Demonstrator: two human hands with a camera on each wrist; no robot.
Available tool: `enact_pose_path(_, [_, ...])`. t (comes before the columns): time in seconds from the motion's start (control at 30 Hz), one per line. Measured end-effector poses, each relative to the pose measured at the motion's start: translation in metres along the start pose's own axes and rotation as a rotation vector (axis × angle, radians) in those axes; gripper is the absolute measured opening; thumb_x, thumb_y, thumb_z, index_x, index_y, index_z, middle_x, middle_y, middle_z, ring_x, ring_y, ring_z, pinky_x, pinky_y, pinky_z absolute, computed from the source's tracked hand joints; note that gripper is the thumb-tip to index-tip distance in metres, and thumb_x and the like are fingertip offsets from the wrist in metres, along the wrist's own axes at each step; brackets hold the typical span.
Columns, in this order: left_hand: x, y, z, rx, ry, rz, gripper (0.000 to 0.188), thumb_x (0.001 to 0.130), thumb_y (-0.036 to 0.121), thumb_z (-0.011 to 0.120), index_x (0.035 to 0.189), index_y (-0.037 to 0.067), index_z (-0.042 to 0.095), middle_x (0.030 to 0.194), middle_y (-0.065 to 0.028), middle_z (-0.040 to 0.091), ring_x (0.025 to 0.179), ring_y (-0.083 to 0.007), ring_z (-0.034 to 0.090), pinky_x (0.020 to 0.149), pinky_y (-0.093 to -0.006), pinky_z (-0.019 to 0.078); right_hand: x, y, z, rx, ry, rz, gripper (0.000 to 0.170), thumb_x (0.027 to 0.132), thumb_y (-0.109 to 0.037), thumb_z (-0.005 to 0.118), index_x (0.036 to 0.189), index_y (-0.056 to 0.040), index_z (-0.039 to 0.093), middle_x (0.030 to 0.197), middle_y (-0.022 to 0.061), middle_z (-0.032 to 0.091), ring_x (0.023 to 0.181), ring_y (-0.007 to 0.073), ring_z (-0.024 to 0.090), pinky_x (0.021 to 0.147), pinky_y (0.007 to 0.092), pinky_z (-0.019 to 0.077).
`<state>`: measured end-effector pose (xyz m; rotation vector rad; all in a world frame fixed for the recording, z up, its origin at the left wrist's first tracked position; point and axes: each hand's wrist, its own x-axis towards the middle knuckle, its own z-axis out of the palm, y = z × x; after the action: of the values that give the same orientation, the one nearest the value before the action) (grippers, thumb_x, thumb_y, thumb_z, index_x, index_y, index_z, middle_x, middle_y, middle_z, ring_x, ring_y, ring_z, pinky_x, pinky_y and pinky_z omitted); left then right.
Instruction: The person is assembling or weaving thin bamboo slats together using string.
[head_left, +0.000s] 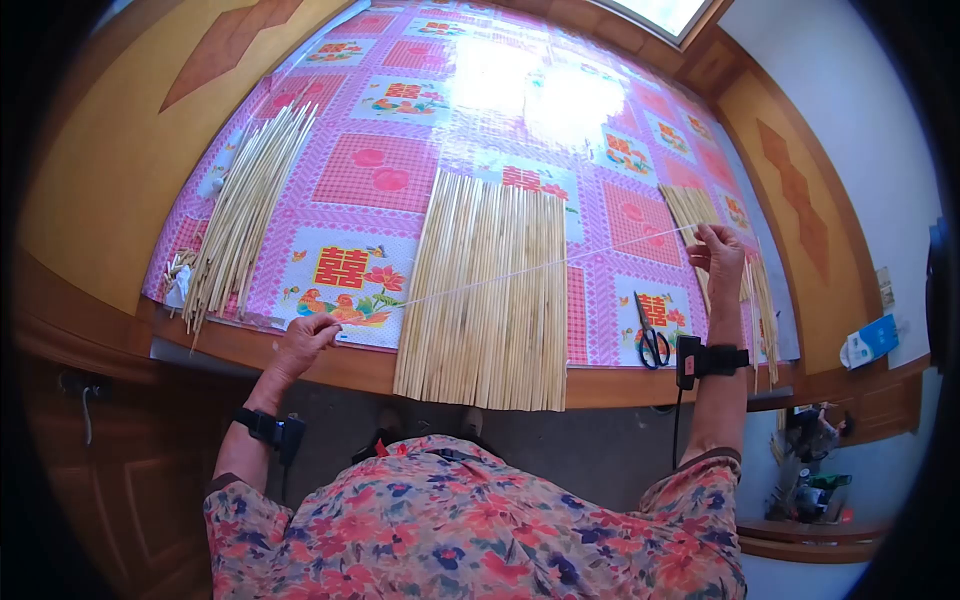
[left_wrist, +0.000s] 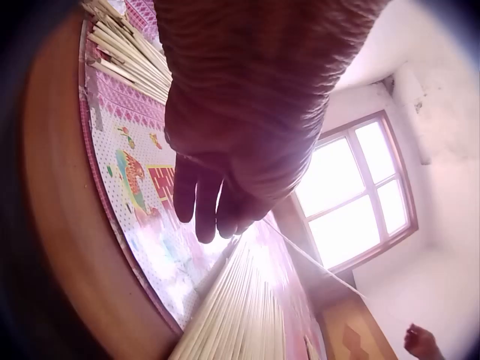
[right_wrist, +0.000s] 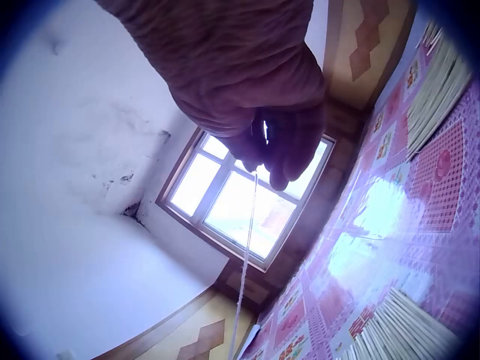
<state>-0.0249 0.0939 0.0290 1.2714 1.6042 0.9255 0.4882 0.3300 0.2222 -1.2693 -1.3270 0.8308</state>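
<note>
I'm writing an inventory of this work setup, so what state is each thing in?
Left hand: pinching the string
Right hand: pinching the string
String: stretched nearly straight between the hands
Middle sticks: laid flat, side by side
Left sticks: loosely heaped
Scissors: lying untouched; blade opening unclear
Tablecloth: spread over the table

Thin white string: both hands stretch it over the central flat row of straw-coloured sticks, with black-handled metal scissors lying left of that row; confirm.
Wrong side: the black-handled metal scissors lie right of the central flat row of straw-coloured sticks, as the head view shows. The left hand and right hand do stretch the thin white string over it.
</note>
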Motion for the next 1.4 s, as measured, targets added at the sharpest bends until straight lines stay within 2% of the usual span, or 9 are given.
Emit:
enact_pose_path(0.1, [0.004, 0.014, 0.012, 0.086, 0.059, 0.015, 0.012, 0.083, 0.013, 0.055, 0.086, 0.002, 0.06, 0.067, -0.0012, 0.059, 0.06, -0.0071, 0.055, 0.055, -0.0216, 0.044, 0.02, 0.043, -0.035, -0.029, 0.062, 0.066, 0.017, 0.079, -0.017, 0.063, 0.083, -0.0017, 0.057, 0.071, 0.0064, 0.059, 0.049, 0.0124, 0.059, 0.037, 0.021, 0.046])
enact_pose_path(0.3, [-0.001, 0.101, 0.126, 0.078, -0.413, 0.098, 0.018, 0.085, 0.018, 0.053, 0.093, 0.003, 0.059, 0.074, -0.0062, 0.063, 0.068, -0.0145, 0.061, 0.063, -0.028, 0.0473, 0.075, 0.093, -0.061, -0.209, 0.1, 0.043, 0.017, 0.079, -0.016, 0.061, 0.082, 0.0005, 0.058, 0.067, 0.0074, 0.059, 0.045, 0.0132, 0.058, 0.036, 0.0223, 0.046])
enact_pose_path(0.4, [0.005, 0.144, 0.198, 0.117, -0.663, 0.337, 0.018, 0.085, 0.018, 0.052, 0.096, 0.005, 0.059, 0.08, -0.0102, 0.063, 0.076, -0.025, 0.061, 0.07, -0.0333, 0.0472, 0.098, 0.088, -0.045, -0.447, 0.037, -0.082, 0.018, 0.079, -0.017, 0.06, 0.081, 0.0013, 0.058, 0.066, 0.0085, 0.06, 0.045, 0.0132, 0.058, 0.036, 0.0233, 0.0451])
enact_pose_path(0.57, [0.036, 0.158, 0.256, 0.166, -0.721, 0.411, 0.023, 0.084, 0.016, 0.052, 0.104, 0.004, 0.055, 0.098, -0.0145, 0.059, 0.093, -0.0295, 0.056, 0.08, -0.035, 0.0444, 0.106, 0.115, -0.003, -0.509, -0.19, -0.125, 0.019, 0.077, -0.019, 0.062, 0.079, -0.0001, 0.06, 0.06, 0.0096, 0.06, 0.046, 0.0138, 0.059, 0.042, 0.0256, 0.0452])
enact_pose_path(0.67, [0.043, 0.134, 0.266, 0.217, -0.547, 0.464, 0.039, 0.083, 0.013, 0.052, 0.119, 0.002, 0.042, 0.119, -0.0176, 0.045, 0.111, -0.0327, 0.043, 0.096, -0.0361, 0.0351, 0.104, 0.157, 0.015, -0.567, -0.213, -0.077, 0.017, 0.076, -0.019, 0.062, 0.079, -0.0022, 0.061, 0.059, 0.0117, 0.06, 0.044, 0.0157, 0.059, 0.048, 0.0294, 0.0472])
enact_pose_path(0.9, [0.009, 0.086, 0.223, 0.268, -0.527, 0.14, 0.029, 0.083, 0.011, 0.051, 0.111, 0.004, 0.05, 0.11, -0.0157, 0.052, 0.105, -0.0307, 0.049, 0.09, -0.0365, 0.0386, 0.084, 0.236, 0.047, -1.113, -0.361, -0.285, 0.015, 0.077, -0.023, 0.054, 0.08, -0.0108, 0.062, 0.077, 0.0147, 0.062, 0.069, 0.0295, 0.062, 0.063, 0.0405, 0.0479])
enact_pose_path(1.07, [-0.022, 0.057, 0.172, 0.362, 0.07, -0.042, 0.024, 0.079, 0.009, 0.053, 0.102, 0.002, 0.054, 0.1, -0.0159, 0.056, 0.099, -0.0313, 0.052, 0.085, -0.0362, 0.0415, 0.076, 0.269, 0.061, -1.162, -0.407, -0.169, 0.015, 0.075, -0.022, 0.054, 0.081, -0.0114, 0.063, 0.08, 0.0146, 0.063, 0.079, 0.0311, 0.061, 0.069, 0.0418, 0.0477])
enact_pose_path(1.17, [-0.026, 0.036, 0.153, 0.622, 0.249, 0.123, 0.024, 0.076, 0.008, 0.054, 0.099, 0.002, 0.055, 0.105, -0.0142, 0.055, 0.105, -0.0299, 0.049, 0.089, -0.0368, 0.0392, 0.076, 0.281, 0.062, -1.17, -0.409, -0.093, 0.017, 0.074, -0.022, 0.056, 0.084, -0.0118, 0.064, 0.083, 0.0154, 0.063, 0.08, 0.0317, 0.061, 0.071, 0.0419, 0.0478])
enact_pose_path(1.4, [0.005, 0.026, 0.147, 0.782, 0.159, 0.155, 0.037, 0.075, 0.013, 0.059, 0.111, 0.006, 0.052, 0.127, -0.0122, 0.041, 0.124, -0.0277, 0.031, 0.101, -0.0421, 0.0237, 0.075, 0.275, 0.054, -1.135, -0.336, 0.052, 0.028, 0.076, -0.02, 0.056, 0.102, -0.0106, 0.06, 0.095, 0.0177, 0.061, 0.09, 0.0324, 0.058, 0.076, 0.0409, 0.0464])
